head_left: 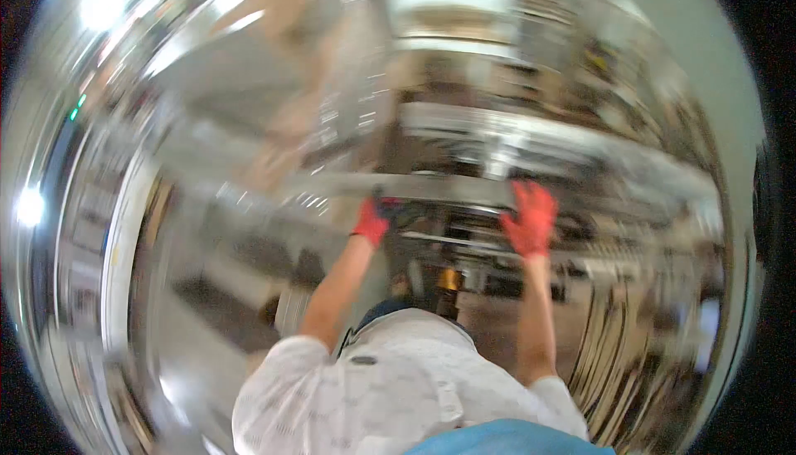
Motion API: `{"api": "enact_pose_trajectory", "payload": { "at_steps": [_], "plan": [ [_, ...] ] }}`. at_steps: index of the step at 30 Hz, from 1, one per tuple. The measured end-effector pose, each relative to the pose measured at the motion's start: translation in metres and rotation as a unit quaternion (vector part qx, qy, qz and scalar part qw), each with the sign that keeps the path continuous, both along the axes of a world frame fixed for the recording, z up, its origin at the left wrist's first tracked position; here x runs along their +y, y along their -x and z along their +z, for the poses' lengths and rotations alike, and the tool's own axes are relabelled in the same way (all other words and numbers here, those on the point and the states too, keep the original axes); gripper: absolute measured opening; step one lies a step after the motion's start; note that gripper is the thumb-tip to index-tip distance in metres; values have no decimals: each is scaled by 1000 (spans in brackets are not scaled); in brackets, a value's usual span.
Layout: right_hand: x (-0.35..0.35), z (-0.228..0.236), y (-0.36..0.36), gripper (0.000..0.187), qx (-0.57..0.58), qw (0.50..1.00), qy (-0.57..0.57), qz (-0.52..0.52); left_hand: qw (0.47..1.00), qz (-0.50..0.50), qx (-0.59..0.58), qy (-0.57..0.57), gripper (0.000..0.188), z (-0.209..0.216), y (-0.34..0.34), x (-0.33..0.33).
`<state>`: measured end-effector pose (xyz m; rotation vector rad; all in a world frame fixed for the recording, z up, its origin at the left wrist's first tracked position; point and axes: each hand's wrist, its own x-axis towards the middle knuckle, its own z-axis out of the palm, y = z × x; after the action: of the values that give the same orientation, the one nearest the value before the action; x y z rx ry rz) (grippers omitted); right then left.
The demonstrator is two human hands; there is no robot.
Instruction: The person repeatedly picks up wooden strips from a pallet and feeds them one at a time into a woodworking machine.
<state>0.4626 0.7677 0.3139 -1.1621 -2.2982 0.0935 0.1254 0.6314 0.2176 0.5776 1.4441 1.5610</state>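
My left hand (373, 218), in a red glove with a dark patch at the fingers, is at the left part of a long pale grey strip or bar (448, 188) in front of me. Motion blur smears its fingers, so I cannot make out whether it grips anything. To the right, my right hand (531, 218), also in a red glove, reaches forward with thumb and fingers apart at the strip's right end. It appears to hold nothing; whether it touches the strip is unclear. Dark metal machine parts (473, 227) lie between my hands.
A large grey, sheet-like surface with shiny wrapping (352, 90) stretches out at the far left. Stacked flat brown boards or sheets (618, 347) stand at the lower right. Beside my body is a brass-coloured cylinder (449, 279). Strong blur covers the surroundings.
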Motion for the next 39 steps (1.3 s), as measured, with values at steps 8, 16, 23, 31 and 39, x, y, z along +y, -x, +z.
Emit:
{"api": "enact_pose_trajectory", "payload": {
  "at_steps": [8,16,23,31,39],
  "plan": [
    [-21,31,25,79,-212,913,126,325,898,281,-316,-120,22,5,16,-181],
    [-271,-64,253,51,40,803,171,569,668,738,4,90,53,-77,-13,-197],
    [-301,-108,294,37,-129,739,331,573,675,677,-79,281,53,-58,125,-422],
    [-282,-114,259,31,-422,737,317,422,589,614,35,525,84,-204,214,-548],
    [-292,-123,261,38,-415,756,354,361,598,528,100,594,62,-291,264,-587]
  ]
}}
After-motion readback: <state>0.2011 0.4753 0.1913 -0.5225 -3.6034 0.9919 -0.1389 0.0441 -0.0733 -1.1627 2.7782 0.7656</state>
